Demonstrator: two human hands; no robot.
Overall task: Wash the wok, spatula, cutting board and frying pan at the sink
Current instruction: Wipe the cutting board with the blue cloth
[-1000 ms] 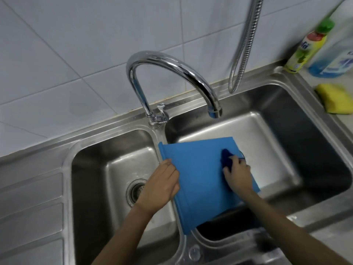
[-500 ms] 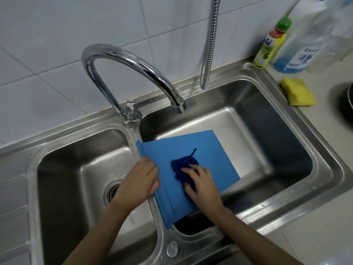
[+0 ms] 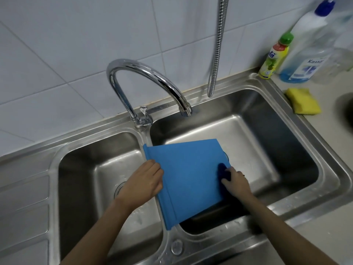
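A blue cutting board (image 3: 188,176) lies tilted over the divider of a steel double sink (image 3: 298,131), sloping into the right basin. My left hand (image 3: 144,181) grips its left edge, fingers curled over the rim. At the board's right edge my right hand (image 3: 236,181) holds a dark blue scrubber (image 3: 223,170) and presses it on the board. No water runs from the curved tap (image 3: 152,73). Wok, spatula and frying pan are out of view.
A yellow sponge (image 3: 303,101) lies on the counter right of the sink. Behind it stand a green-capped soap bottle (image 3: 275,56) and a large clear bottle (image 3: 309,52). A metal hose (image 3: 216,48) hangs over the right basin. A dark round edge (image 3: 346,109) shows at far right.
My right hand slid the scrubber from the middle of the board to its right edge. My left hand kept its grip on the left edge.
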